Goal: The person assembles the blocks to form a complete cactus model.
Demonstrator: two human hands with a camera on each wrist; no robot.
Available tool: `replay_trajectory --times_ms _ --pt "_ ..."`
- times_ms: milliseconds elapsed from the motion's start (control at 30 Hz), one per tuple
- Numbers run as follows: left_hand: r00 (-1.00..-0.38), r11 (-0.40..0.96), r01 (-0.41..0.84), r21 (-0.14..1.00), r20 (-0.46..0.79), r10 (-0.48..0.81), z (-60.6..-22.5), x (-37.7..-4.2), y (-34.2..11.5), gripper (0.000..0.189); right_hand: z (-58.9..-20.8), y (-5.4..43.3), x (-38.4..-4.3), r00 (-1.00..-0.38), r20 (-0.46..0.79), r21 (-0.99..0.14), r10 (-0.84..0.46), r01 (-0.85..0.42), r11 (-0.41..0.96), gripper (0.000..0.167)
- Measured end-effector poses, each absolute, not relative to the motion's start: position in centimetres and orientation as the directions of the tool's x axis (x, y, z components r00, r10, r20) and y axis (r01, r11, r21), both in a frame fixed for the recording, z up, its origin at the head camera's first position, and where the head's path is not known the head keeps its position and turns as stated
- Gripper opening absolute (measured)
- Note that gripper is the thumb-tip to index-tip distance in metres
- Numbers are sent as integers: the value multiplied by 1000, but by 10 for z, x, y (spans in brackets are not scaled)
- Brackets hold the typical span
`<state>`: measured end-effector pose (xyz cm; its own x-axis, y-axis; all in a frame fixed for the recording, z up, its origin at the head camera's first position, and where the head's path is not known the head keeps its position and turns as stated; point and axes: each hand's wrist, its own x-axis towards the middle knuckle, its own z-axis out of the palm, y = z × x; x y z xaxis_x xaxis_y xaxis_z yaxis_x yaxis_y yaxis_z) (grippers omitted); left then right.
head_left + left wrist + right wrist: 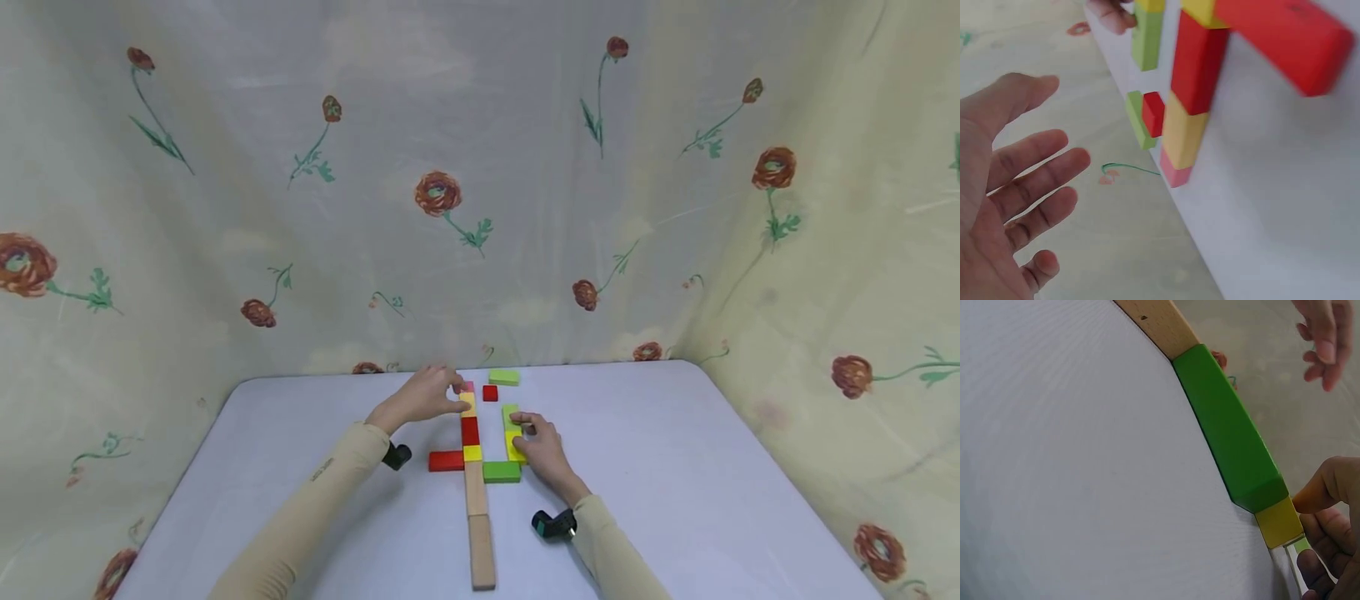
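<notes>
My left hand [422,396] hovers beside the far end of a column of blocks, its fingers spread and holding nothing. Nearest to it are a pale yellow block [1184,132] and a pink block [1175,169]. To the right of the column, my right hand [549,454] has its thumb and fingers around a yellow block [1279,523], which lies on the table. Beyond that one, in line with it, comes a light green block [510,412], close to the index finger. A green block [1229,425] joins the yellow block's near end to the column.
Down the column run a red block [469,431], a small yellow block [472,453] and two wooden blocks [482,550]. Another red block [446,461] sticks out left. A small red block [491,392] and a light green one [504,377] lie near the table's [645,483] back edge.
</notes>
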<state>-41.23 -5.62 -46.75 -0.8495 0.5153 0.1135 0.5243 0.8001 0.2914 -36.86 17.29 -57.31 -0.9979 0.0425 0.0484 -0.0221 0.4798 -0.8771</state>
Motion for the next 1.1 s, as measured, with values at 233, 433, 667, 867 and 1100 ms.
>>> replay_trajectory --times_ms 233,433,667,867,1100 --pt "-877 822 477 310 119 465 -456 -437 -28 38 -574 175 -367 -998 45 -880 40 -21 474 36" --pt "-920 870 392 298 113 375 -457 -454 -6 39 -575 176 -368 -998 59 -881 36 -35 472 35" --pt "-933 901 357 247 134 333 -463 -470 17 33 -575 175 -365 -998 60 -884 27 -41 467 35" --pt "-952 947 295 127 122 280 -470 -478 37 39 -573 176 -364 -998 62 -882 24 -43 470 35" --pt "-977 973 210 96 72 203 -476 -479 57 46 -572 177 -365 -993 119 -867 3 -103 487 36"
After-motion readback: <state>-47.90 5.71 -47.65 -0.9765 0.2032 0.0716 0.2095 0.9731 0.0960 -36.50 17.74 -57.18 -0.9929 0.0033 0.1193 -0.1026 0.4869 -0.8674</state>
